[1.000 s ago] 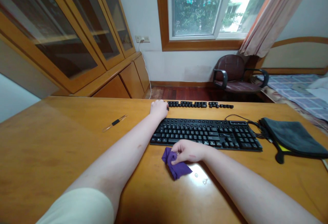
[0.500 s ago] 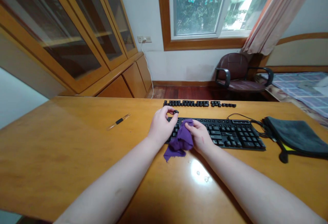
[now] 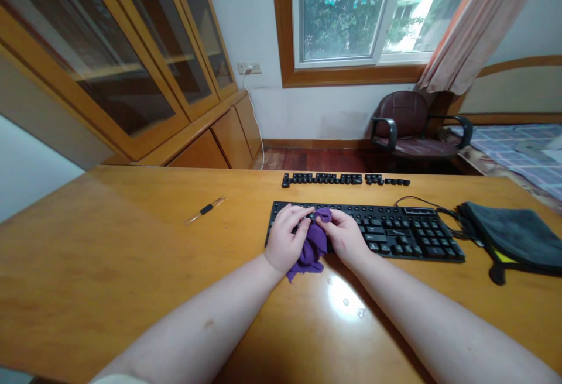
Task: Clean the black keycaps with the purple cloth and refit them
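A crumpled purple cloth (image 3: 314, 246) hangs from my right hand (image 3: 349, 236), whose thumb and fingers pinch its upper end. My left hand (image 3: 287, 237) is closed, with thumb and fingertips brought up against the cloth. A small black keycap, seen in these fingers a moment ago, is now hidden or lost against the dark background. Both hands are over the left half of a black keyboard (image 3: 397, 235), and its left part is mostly covered by them. Behind the keyboard, several loose black keycaps (image 3: 327, 179) lie in rows along the table's far edge.
On the wooden table (image 3: 132, 267), a slim clear tool with a black grip (image 3: 205, 209) lies to the left. A dark grey pouch (image 3: 511, 235) and the keyboard's coiled cable (image 3: 456, 229) are at the right. Beyond the table stands a brown armchair (image 3: 406, 117).
My left hand has moved right and slightly down, bringing the keycap from above the keyboard to the cloth. The cloth is now bunched between both hands. The view has shifted slightly.
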{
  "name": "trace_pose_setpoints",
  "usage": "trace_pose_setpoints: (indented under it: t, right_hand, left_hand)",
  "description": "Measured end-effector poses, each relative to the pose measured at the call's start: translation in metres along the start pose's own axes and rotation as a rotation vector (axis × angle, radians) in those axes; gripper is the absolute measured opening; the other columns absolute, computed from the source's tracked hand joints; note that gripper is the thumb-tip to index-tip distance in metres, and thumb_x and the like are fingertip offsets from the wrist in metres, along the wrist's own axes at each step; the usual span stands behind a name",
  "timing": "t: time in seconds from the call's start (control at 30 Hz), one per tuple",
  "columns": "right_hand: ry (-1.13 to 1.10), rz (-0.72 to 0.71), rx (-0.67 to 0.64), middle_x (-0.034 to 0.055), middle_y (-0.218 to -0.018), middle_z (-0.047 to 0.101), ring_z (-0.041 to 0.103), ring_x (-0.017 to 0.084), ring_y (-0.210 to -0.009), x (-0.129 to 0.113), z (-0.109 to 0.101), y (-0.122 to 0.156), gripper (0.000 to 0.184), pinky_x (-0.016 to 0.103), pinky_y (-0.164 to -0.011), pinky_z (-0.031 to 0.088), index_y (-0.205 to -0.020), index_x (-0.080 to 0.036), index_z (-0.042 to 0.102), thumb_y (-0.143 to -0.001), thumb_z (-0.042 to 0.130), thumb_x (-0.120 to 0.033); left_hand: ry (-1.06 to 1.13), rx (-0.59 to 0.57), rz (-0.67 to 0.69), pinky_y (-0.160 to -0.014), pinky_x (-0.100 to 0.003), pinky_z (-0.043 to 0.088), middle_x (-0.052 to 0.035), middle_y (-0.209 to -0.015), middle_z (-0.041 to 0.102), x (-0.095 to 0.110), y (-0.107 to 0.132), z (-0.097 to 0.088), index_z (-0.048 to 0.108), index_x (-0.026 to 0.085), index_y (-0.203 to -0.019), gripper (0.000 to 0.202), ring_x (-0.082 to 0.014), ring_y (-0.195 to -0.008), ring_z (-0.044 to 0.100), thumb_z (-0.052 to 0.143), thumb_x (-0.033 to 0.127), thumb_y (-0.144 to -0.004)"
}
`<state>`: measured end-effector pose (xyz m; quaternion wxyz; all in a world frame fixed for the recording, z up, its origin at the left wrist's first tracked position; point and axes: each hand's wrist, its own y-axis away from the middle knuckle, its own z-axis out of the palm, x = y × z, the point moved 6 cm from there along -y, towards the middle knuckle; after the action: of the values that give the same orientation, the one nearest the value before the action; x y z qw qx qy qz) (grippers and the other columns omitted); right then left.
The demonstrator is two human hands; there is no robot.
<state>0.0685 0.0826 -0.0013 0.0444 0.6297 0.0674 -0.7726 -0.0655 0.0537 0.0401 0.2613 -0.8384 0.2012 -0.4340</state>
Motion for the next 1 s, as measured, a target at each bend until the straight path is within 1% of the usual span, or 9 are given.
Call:
trace_pose_setpoints:
  t: [0.07, 0.13, 0.23, 0.33, 0.5, 0.63, 0.77, 0.9, 1.0]
  right_hand:
    - [-0.008, 0.002, 0.004, 0.0033, -0.082, 0.070, 0.061, 0.018, -0.077, 0.001, -0.001, 0.000, 0.022, 0.031, -0.076, 0.046, -0.081, -0.017, 0.070, -0.068, 0.070, -0.035]
    - [-0.030, -0.002, 0.035, 0.0037, -0.084, 0.070, 0.061, 0.018, -0.078, 0.002, -0.002, -0.001, 0.023, 0.031, -0.077, 0.046, -0.083, -0.018, 0.070, -0.067, 0.071, -0.034]
    - [-0.094, -0.002, 0.137, 0.0009, -0.076, 0.068, 0.059, 0.015, -0.069, 0.002, -0.007, -0.001, 0.024, 0.029, -0.070, 0.047, -0.080, -0.019, 0.066, -0.063, 0.074, -0.033]
    - [-0.114, -0.010, 0.189, -0.0019, -0.068, 0.064, 0.056, 0.013, -0.061, 0.001, -0.009, -0.001, 0.025, 0.027, -0.064, 0.047, -0.075, -0.019, 0.062, -0.059, 0.076, -0.032]
    - [0.004, -0.033, 0.094, 0.0022, -0.074, 0.068, 0.059, 0.016, -0.070, -0.005, -0.003, 0.001, 0.021, 0.031, -0.072, 0.048, -0.071, -0.018, 0.067, -0.059, 0.075, -0.033]
    - [0.036, -0.055, 0.057, 0.0033, -0.078, 0.068, 0.060, 0.017, -0.073, -0.006, -0.004, 0.002, 0.018, 0.032, -0.074, 0.048, -0.073, -0.018, 0.069, -0.063, 0.073, -0.033]
    - [-0.032, -0.058, 0.003, 0.0032, -0.081, 0.068, 0.058, 0.015, -0.068, 0.000, -0.005, 0.003, 0.022, 0.028, -0.064, 0.048, -0.082, -0.020, 0.070, -0.068, 0.070, -0.037]
    - [-0.194, -0.007, -0.065, 0.0067, -0.084, 0.069, 0.059, 0.017, -0.067, 0.008, -0.004, 0.003, 0.036, 0.030, -0.059, 0.049, -0.090, -0.020, 0.070, -0.076, 0.056, -0.050]
    - [-0.174, 0.006, -0.026, 0.0064, -0.083, 0.070, 0.061, 0.018, -0.069, 0.010, -0.005, 0.002, 0.031, 0.030, -0.061, 0.050, -0.088, -0.019, 0.071, -0.071, 0.065, -0.045]
  left_hand:
    - [0.033, 0.036, -0.063, -0.095, -0.034, 0.041, -0.0042, -0.099, 0.065, -0.005, 0.002, 0.001, 0.062, 0.022, -0.106, 0.023, -0.0160, -0.096, 0.058, 0.052, 0.022, -0.085]
    - [0.077, 0.075, -0.154, -0.088, -0.032, 0.045, -0.0043, -0.096, 0.066, -0.011, 0.004, 0.002, 0.062, 0.021, -0.103, 0.021, -0.0156, -0.089, 0.060, 0.053, 0.025, -0.084]
    - [0.144, 0.110, -0.232, -0.080, -0.029, 0.048, -0.0048, -0.093, 0.064, -0.018, 0.007, 0.004, 0.062, 0.019, -0.098, 0.018, -0.0147, -0.083, 0.059, 0.053, 0.026, -0.084]
    - [0.204, 0.107, -0.205, -0.081, -0.029, 0.047, -0.0049, -0.091, 0.063, -0.016, 0.007, 0.005, 0.062, 0.019, -0.094, 0.015, -0.0148, -0.083, 0.058, 0.053, 0.025, -0.084]
    - [0.250, 0.073, -0.123, -0.084, -0.031, 0.047, -0.0051, -0.092, 0.064, -0.010, 0.007, 0.007, 0.063, 0.019, -0.092, 0.013, -0.0165, -0.090, 0.059, 0.054, 0.023, -0.084]
    - [0.228, 0.095, -0.129, -0.085, -0.031, 0.047, -0.0048, -0.096, 0.063, -0.012, 0.006, 0.006, 0.063, 0.020, -0.096, 0.015, -0.0158, -0.091, 0.059, 0.053, 0.022, -0.084]
    - [0.176, 0.089, -0.131, -0.088, -0.033, 0.046, -0.0052, -0.101, 0.063, -0.013, 0.005, 0.005, 0.062, 0.021, -0.102, 0.020, -0.0166, -0.097, 0.058, 0.051, 0.022, -0.086]
    - [0.150, 0.090, -0.126, -0.085, -0.032, 0.047, -0.0055, -0.098, 0.063, -0.011, 0.005, 0.004, 0.062, 0.020, -0.100, 0.019, -0.0163, -0.092, 0.058, 0.051, 0.024, -0.086]
    - [0.169, 0.075, -0.106, -0.085, -0.032, 0.047, -0.0054, -0.098, 0.063, -0.007, 0.004, 0.003, 0.063, 0.020, -0.099, 0.018, -0.0158, -0.091, 0.058, 0.052, 0.024, -0.085]
